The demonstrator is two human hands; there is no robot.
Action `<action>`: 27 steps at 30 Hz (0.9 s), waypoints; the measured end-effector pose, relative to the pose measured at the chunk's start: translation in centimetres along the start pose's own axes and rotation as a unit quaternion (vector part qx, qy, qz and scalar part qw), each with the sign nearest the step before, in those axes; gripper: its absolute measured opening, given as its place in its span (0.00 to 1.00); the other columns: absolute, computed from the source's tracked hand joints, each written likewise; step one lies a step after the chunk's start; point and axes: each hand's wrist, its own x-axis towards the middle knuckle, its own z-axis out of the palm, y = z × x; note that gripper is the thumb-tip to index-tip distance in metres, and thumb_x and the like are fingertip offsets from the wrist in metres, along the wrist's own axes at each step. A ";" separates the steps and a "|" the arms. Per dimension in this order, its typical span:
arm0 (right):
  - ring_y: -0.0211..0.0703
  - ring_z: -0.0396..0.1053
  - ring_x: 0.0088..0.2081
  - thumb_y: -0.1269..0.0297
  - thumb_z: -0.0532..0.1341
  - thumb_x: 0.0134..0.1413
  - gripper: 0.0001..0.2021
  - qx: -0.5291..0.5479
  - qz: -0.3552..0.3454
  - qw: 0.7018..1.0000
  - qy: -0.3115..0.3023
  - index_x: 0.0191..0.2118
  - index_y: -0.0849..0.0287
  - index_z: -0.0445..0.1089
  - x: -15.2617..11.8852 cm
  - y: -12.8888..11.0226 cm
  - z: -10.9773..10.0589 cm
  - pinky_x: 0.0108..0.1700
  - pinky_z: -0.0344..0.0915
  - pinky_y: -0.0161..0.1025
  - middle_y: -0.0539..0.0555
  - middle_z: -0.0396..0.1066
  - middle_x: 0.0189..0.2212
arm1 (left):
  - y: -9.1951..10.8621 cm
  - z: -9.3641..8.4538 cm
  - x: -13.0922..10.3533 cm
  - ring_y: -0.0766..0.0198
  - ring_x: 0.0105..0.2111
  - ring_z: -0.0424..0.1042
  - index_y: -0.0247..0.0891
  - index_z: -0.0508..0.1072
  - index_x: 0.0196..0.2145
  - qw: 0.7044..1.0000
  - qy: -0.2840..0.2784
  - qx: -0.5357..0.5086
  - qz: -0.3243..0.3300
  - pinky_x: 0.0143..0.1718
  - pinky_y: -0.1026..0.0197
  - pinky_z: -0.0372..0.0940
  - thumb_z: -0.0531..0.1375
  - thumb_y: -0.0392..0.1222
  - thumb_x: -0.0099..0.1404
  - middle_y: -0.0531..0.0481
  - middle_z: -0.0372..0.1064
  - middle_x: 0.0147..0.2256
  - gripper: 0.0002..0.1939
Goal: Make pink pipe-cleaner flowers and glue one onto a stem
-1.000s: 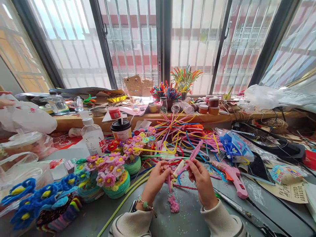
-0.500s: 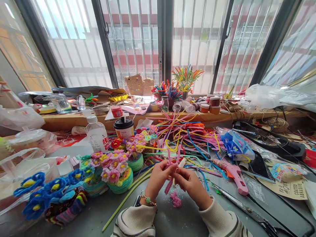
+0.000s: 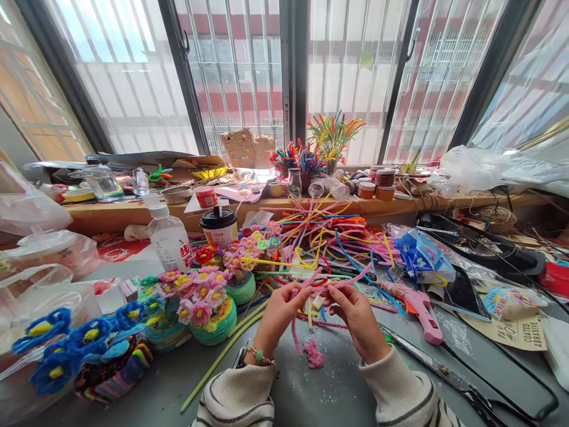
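Two bare hands work a fuzzy pink pipe cleaner (image 3: 358, 276) above a grey worktable (image 3: 320, 403), the left hand (image 3: 282, 311) pinching it between thumb and fingers, the right hand (image 3: 358, 321) gripping it the same way just beside. The strand spans the gap between the fingertips, one end angling up to the right and a pink length hanging below the left hand; whether it is one piece or several cannot be told. The shaping looks partway along: the held strand is bent but forms no closed petal, while one pink fuzzy bundle (image 3: 313, 354) lies on the table below, seemingly further worked. Finished by all appearances are at least four flower pots at left, among them two pink-bloomed pots, one near (image 3: 212, 326) and one behind (image 3: 240, 289), and one striped pot (image 3: 118, 373) beside at least four blue flowers (image 3: 91, 334). At right lie one pink glue gun (image 3: 427, 317) and one pair of scissors (image 3: 438, 365); beyond the hands, one heap of loose pipe cleaners (image 3: 324, 228), too tangled to count
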 end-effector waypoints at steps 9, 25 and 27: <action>0.36 0.67 0.29 0.60 0.61 0.41 0.10 0.073 0.015 0.997 0.015 0.30 0.60 0.69 0.4 -0.9 -1.2 0.24 0.60 0.30 0.52 0.70 0.30 | 0.3 0.1 0.0 0.78 0.13 0.47 0.33 0.67 0.22 0.993 0.066 -0.075 -0.058 0.13 0.71 0.43 0.61 0.51 0.43 0.57 0.60 0.16 0.16; 0.31 0.52 0.16 0.55 0.55 0.46 0.13 -0.169 -0.096 0.980 -0.038 0.32 0.60 0.66 0.3 -0.7 -0.8 0.19 0.51 0.31 0.46 0.58 0.16 | -0.1 0.6 0.0 0.77 0.14 0.45 0.32 0.75 0.28 0.985 0.119 -0.123 -0.027 0.16 0.69 0.42 0.64 0.47 0.38 0.59 0.53 0.12 0.19; 0.32 0.54 0.17 0.55 0.54 0.47 0.13 -0.232 -0.116 0.965 -0.046 0.32 0.59 0.68 0.2 -0.7 -0.7 0.20 0.52 0.31 0.47 0.60 0.18 | -0.1 0.6 0.0 0.76 0.15 0.47 0.33 0.75 0.29 0.986 0.123 -0.116 -0.018 0.17 0.69 0.43 0.64 0.46 0.39 0.58 0.56 0.13 0.19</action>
